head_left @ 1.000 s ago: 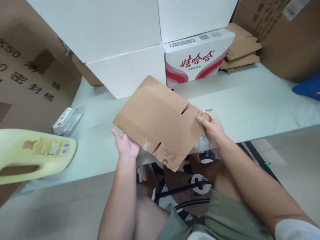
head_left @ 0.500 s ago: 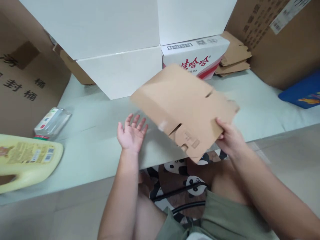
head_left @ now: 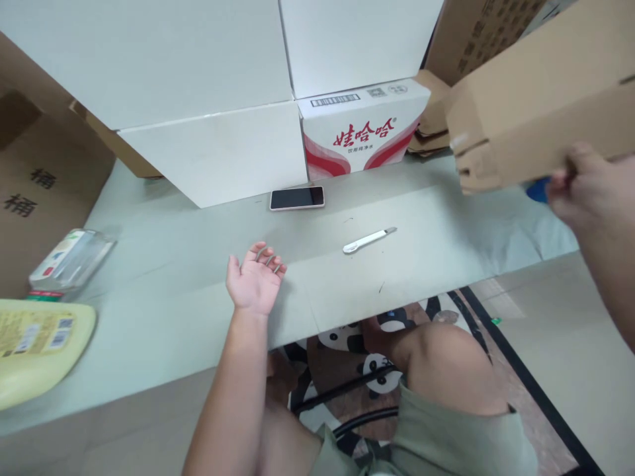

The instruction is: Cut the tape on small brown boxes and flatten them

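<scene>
Pale tbl (head_left: 163, 271), front edge slanting up to R, wide stretch betw hands. R hand (head_left: 590, 188) grasping 1 cardboard pc (head_left: 536, 112) by near edge, bulk beyond fingers, above tbl's R end. L hand (head_left: 255, 281) loose, palm up, fingers half curled, well apart fr pc. 1 white knife (head_left: 368, 241) betw hands, 1 phone (head_left: 296, 198) behind, 1 clear bottle (head_left: 72, 261) + 1 yellow jug (head_left: 44, 357) far L, 1 red-white box (head_left: 364, 135) at back

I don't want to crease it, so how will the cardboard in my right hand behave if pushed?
The cardboard is probably fairly stiff: gripped near its lower edge by the right hand, it shows little sag. It's likely light for its size, being held one-handed. The end flap might bend first, where slots cut in.
</scene>
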